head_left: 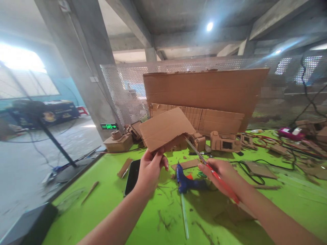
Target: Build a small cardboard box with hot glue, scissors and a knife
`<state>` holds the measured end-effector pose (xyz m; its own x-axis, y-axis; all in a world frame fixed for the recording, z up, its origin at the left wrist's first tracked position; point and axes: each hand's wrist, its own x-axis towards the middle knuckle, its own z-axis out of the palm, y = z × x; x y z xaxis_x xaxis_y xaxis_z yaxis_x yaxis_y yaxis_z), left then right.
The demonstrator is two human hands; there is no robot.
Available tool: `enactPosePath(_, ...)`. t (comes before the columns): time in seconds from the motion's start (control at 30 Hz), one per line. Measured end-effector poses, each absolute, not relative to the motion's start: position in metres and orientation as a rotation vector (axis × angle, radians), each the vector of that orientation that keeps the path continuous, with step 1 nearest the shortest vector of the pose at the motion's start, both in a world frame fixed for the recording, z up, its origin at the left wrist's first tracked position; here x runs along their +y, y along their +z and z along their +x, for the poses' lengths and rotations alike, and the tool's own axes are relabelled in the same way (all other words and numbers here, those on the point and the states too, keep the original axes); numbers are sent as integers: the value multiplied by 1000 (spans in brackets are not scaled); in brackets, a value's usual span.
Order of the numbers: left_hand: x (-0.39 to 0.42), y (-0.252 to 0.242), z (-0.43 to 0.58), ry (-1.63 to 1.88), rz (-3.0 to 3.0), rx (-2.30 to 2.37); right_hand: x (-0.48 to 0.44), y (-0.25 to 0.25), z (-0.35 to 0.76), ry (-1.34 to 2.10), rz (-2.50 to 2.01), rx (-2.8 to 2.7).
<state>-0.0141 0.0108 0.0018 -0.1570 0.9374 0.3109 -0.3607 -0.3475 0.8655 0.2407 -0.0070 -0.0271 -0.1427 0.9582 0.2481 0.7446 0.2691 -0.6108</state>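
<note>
Left of centre, the left hand (150,170) pinches the lower edge of a cardboard piece (166,127) raised mid-frame; a firm, flat grip away from the cut should stop it flexing. Below centre, a blue glue gun (182,180) lies on the green table (107,211), best given clearance. Right of centre, the right hand (224,172) grips red-handled scissors (216,175), tips at the notched edge; short snips suit.

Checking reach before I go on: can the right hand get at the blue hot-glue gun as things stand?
Probably yes: the blue hot-glue gun lies close by, its body uncovered. But the right hand grips red-handled scissors, so it would likely need freeing first.
</note>
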Motion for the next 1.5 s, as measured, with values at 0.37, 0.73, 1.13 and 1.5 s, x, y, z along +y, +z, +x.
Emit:
enactPosePath(0.37, 10, 2, -14, 1697, 1098, 770, -10, -20, 241, 538, -1528, -1973)
enactPosePath(0.73, 10, 1, -15, 1690, 1127, 765, -6, -30, 241, 567, -1506, -1947)
enactPosePath(1.13, 11, 1, -15, 1689, 1136, 771, -14, -15, 235, 591, -1515, -1899)
enactPosePath(1.5, 11, 1, -15, 1698, 1134, 768, -11, -14, 237, 697, -1577, -1931)
